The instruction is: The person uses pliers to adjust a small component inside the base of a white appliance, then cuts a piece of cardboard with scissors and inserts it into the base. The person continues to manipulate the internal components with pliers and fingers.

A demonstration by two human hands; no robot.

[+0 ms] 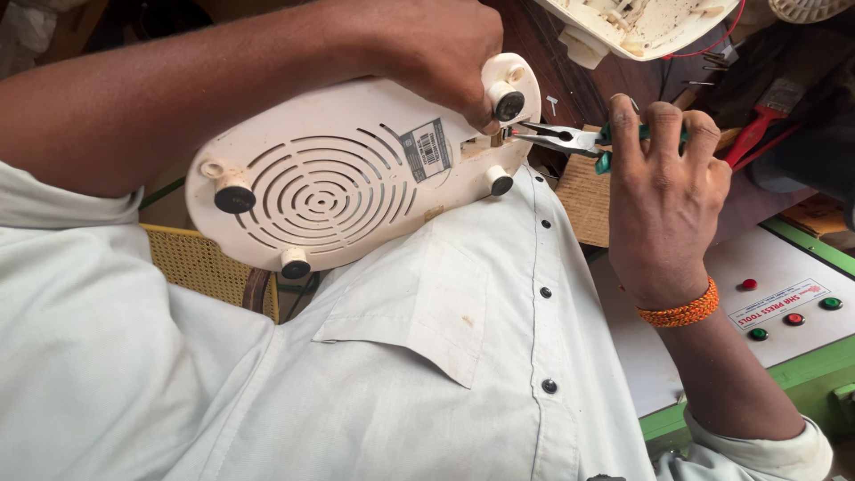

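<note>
Over the cluttered bench (623,356), left hand (436,49) clamping appliance base (338,178), right hand (663,191) gripping pliers (565,138).

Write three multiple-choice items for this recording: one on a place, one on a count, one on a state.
1. Where do the tips of the green-handled needle-nose pliers sit?
A. at a slot in the cream plastic vented appliance base
B. on the white control panel
C. in the shirt pocket

2. How many black rubber feet show on the base?
A. two
B. four
C. six

3. What is the left hand doing?
A. hanging free
B. gripping the base's edge
C. pressing a button

Answers: 1 A, tips meet the slot, right hand gripping the pliers; 2 B, four visible; 3 B, fingers wrap the rim.
</note>
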